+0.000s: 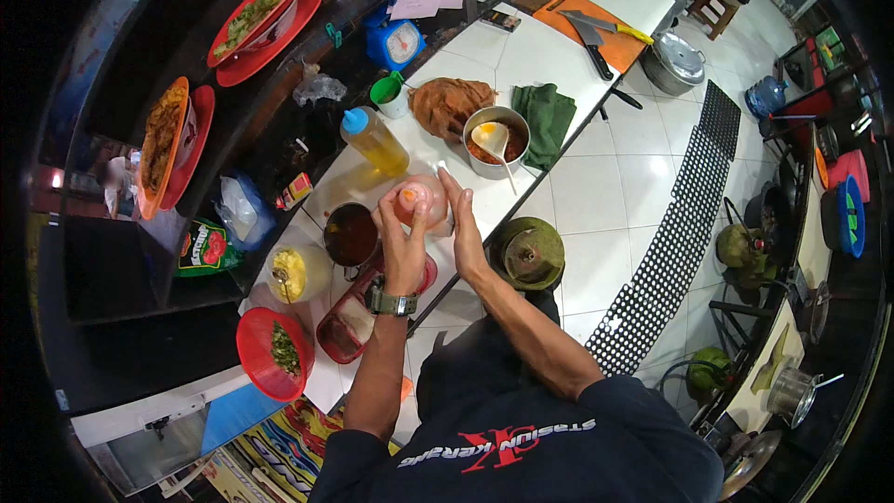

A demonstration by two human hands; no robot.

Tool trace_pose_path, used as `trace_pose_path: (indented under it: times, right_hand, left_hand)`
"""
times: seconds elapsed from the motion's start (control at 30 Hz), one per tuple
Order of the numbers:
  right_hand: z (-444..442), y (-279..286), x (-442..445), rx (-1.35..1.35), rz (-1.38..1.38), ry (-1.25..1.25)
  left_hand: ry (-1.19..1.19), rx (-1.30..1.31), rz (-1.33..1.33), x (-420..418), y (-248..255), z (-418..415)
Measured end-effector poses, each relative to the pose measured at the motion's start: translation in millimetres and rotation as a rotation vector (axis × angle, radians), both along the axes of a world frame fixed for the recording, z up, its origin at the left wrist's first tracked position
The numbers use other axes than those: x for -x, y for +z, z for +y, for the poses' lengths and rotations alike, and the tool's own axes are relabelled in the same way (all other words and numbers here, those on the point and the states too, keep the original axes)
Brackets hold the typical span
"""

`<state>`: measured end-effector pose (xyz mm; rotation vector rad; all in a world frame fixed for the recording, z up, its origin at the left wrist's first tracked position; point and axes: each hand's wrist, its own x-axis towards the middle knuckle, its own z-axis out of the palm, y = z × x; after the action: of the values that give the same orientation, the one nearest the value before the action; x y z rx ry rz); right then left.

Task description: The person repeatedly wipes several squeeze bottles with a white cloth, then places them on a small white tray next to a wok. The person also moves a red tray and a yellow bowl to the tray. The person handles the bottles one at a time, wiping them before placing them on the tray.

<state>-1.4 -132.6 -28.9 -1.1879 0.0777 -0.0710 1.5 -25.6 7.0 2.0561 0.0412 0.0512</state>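
Note:
My left hand (401, 241), wearing a watch, has its fingers and thumb around the top of a pinkish translucent squeeze bottle (434, 208) with an orange tip. Held nearly flat, my right hand (466, 227) is along the bottle's right side; whether it grips the bottle is hard to tell. Behind stand a yellow-oil squeeze bottle (377, 143) with a blue cap and a metal pot (527, 127) of red sauce with a white ladle (491, 140) in it. A container of dark liquid (351, 236) is left of my left hand, and a red container (342, 335) sits below it.
A tub of yellow spread (293, 272) and a red basket of chopped greens (262, 346) are at the left. Knives (583, 31) lie on an orange cutting board (552, 10) at the far end. A green gas cylinder (529, 251) stands on the floor beside the table edge.

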Motion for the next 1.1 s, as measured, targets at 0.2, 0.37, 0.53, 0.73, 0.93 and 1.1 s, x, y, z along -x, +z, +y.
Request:
trace_pose_path:
  times: [0.2, 0.37, 0.53, 0.73, 0.93, 1.1]
  right_hand:
    - [-3.6, 2.2, -9.6, 0.298, -0.2, -0.068]
    - [-8.3, 24.8, -13.9, 0.338, -0.316, 0.051]
    - [-7.8, -6.6, 1.6, 0.484, -0.338, -0.052]
    - [-8.1, -53.0, 9.9, 0.048, 0.126, 0.027]
    - [-10.4, -12.6, 3.9, 0.043, 0.057, 0.038]
    - [-1.3, -61.5, 7.0, 0.113, 0.126, 0.011]
  left_hand:
    - [-0.131, -0.248, 0.053, -14.4, 17.2, 6.0]
    - [-0.325, 0.103, -0.213, -28.3, -10.7, 9.3]
    - [-0.237, 0.01, -0.206, -22.0, -10.5, -4.7]
    - [-0.075, -0.086, -0.225, -15.7, -12.6, -15.2]
    - [-0.041, -0.239, 0.009, -19.5, 14.2, 2.5]
    - [0.015, -0.394, -0.031, -17.0, 17.6, -12.1]
